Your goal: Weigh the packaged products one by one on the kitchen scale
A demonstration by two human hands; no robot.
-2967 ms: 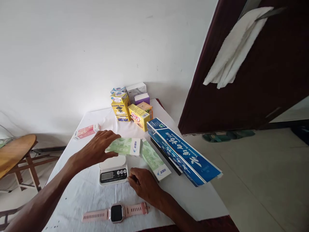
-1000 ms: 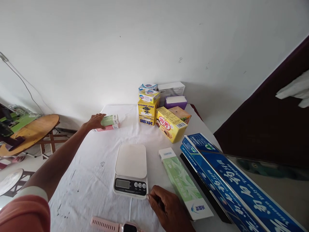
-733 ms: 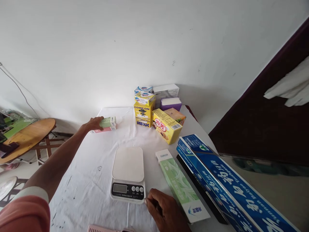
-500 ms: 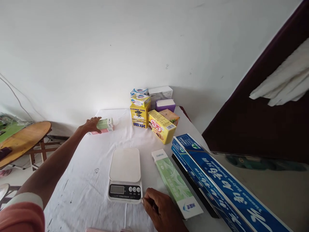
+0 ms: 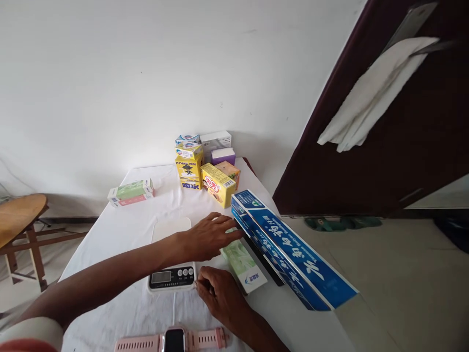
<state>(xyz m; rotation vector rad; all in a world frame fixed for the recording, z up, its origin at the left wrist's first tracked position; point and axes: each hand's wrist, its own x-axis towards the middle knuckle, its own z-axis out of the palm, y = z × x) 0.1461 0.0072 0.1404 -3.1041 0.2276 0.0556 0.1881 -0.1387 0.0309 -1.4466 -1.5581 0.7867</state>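
My left hand (image 5: 208, 237) reaches across the white kitchen scale (image 5: 171, 261), fingers stretched flat onto the far end of a long green toothpaste box (image 5: 244, 264) lying right of the scale. My right hand (image 5: 218, 293) rests curled on the white cloth at the scale's front right corner, its fingertips touching the scale's edge. A second green box lies stacked on a pink box (image 5: 131, 192) at the far left of the table.
Two long blue toothpaste boxes (image 5: 293, 249) lie stacked along the table's right edge. Yellow, purple and white cartons (image 5: 205, 166) stand at the back by the wall. A pink watch (image 5: 172, 340) lies at the near edge. A dark door (image 5: 384, 137) stands to the right, a wooden table (image 5: 18, 217) to the left.
My left hand let go of the green box on the pink box at the far left, swung back right over the scale and now lies on the other green box. The right hand stayed put.
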